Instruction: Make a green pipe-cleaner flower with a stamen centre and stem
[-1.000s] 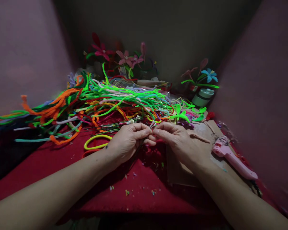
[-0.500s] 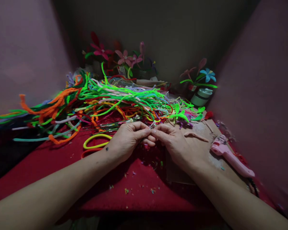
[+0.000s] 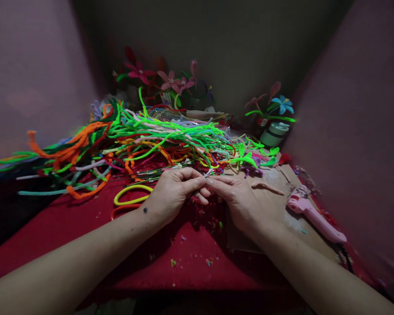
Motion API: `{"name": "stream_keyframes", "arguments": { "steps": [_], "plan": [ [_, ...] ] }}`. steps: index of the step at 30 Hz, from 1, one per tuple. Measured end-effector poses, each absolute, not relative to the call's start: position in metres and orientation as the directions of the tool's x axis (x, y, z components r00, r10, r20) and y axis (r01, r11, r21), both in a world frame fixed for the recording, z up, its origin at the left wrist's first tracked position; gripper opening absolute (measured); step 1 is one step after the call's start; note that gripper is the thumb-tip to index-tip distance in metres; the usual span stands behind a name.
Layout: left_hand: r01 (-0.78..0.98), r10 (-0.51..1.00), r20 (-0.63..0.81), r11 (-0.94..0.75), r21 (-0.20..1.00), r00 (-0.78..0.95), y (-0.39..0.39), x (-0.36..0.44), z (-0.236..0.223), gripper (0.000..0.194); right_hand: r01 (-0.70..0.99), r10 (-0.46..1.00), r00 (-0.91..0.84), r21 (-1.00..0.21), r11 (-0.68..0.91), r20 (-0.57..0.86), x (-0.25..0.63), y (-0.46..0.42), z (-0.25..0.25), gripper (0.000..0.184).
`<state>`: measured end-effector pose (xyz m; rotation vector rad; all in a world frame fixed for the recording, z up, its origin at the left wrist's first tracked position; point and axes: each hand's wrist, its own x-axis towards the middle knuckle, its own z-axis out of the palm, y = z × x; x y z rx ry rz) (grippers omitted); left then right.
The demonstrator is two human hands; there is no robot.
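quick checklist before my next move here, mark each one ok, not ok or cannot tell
1. White-tipped bunch gripped: ok, pinched where the fingertips of the left hand and right hand meet.
2. Its tips level: cannot tell, too small.
3. Scissors within reach: ok, yellow and orange handles show beside the left wrist.
4. Pink glue gun clear of the hands: ok, lying apart on the cardboard.
5. Glue gun hot: cannot tell.
6. Red cloth free of scraps: not ok, bits lie scattered.

Fingers (image 3: 197, 183) around white-tipped strands (image 3: 209, 172)
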<state>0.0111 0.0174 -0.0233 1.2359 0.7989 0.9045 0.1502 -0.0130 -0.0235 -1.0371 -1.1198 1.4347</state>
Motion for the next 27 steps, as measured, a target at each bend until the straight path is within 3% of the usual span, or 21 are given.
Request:
{"name": "stream_keyframes", "arguments": {
  "steps": [12,22,27],
  "plan": [
    [-0.189,0.896,-0.01,0.105,0.976,0.443,0.015,0.014,-0.023,0.012,-0.57,0.988,-0.124,-0.808,-0.148,-0.093,0.143,-0.013,-0.039,0.012],
    [-0.201,0.809,-0.152,0.316,0.927,0.568,0.026,0.009,-0.025,0.016,-0.428,0.998,-0.044,-0.903,-0.051,-0.035,0.148,-0.012,-0.045,0.018],
    [-0.208,0.724,-0.207,0.439,0.874,0.658,0.032,0.005,-0.028,0.012,-0.434,0.997,-0.071,-0.9,-0.029,0.002,0.147,-0.013,-0.045,0.013]
  ]
}}
